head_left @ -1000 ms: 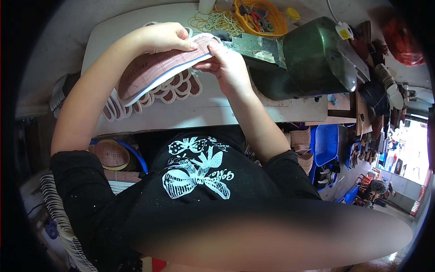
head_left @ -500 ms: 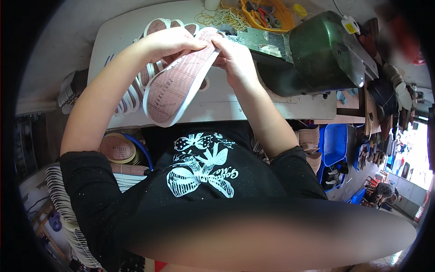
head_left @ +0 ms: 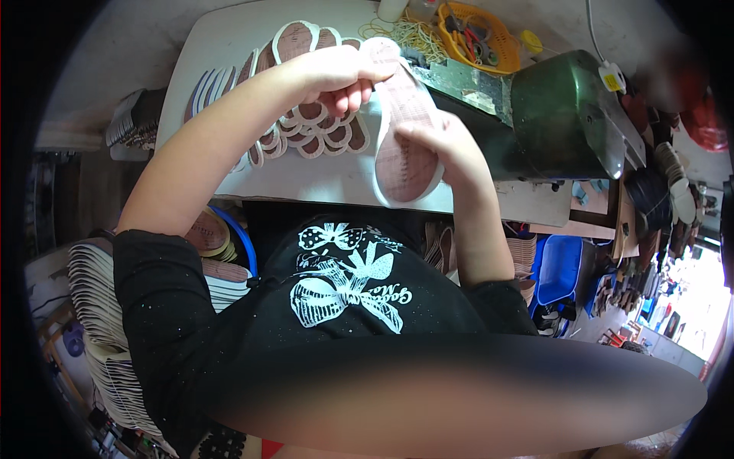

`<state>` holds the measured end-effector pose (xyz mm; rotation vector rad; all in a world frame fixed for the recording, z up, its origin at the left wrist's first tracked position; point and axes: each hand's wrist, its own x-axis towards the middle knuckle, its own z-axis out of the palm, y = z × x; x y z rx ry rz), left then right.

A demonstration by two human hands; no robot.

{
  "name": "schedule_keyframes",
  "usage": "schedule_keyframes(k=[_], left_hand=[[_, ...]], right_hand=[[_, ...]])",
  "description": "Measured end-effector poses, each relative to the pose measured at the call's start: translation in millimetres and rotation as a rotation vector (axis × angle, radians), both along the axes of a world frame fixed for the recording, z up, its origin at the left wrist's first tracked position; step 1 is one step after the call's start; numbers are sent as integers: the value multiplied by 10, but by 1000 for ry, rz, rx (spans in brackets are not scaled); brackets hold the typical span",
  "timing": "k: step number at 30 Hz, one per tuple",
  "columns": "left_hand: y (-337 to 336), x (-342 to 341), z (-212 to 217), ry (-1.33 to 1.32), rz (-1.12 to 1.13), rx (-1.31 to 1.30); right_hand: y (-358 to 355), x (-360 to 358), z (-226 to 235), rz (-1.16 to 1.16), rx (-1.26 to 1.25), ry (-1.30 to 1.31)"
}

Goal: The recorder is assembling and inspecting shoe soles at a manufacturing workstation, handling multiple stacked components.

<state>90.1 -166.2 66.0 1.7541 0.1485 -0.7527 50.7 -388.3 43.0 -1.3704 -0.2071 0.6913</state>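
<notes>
A pinkish-brown insole [head_left: 404,172] with a white rim is held up over the front of the white table, its narrow end pointing away from me. My left hand [head_left: 336,76] pinches it near that far end, the other fingers curled below. On its right edge my right hand [head_left: 451,141] grips it, thumb pressed on the face; the fingers behind are hidden. Beyond my left hand lie several similar white-rimmed insoles [head_left: 296,42], fanned out and overlapping. More of them [head_left: 334,139] lie near my left wrist.
A dark green machine [head_left: 562,115] stands right of my hands, its arm reaching toward the insole. Behind are yellow cord [head_left: 409,38] and an orange basket [head_left: 508,50] of tools. Stacked insoles [head_left: 95,306] stand at my left; a blue bin [head_left: 558,268] sits low at right.
The insole has swung more upright and moved right. My right hand has slid from its far end to its right edge. My left hand keeps its grip near the far end.
</notes>
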Motion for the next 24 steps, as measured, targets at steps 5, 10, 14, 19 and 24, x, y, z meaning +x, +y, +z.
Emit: schedule_keyframes(k=[5, 10, 14, 19, 24], left_hand=[[51, 208, 84, -193, -83, 309], [290, 600, -12, -361, -138, 624], [743, 900, -856, -971, -45, 205], [787, 746, -832, -803, 410, 469], [801, 294, -705, -667, 710, 478]], right_hand=[[-52, -302, -229, -89, 120, 64], [367, -187, -287, -241, 249, 110], [617, 69, -595, -228, 119, -49], [513, 211, -424, -356, 332, 89], [605, 308, -398, -274, 247, 63]])
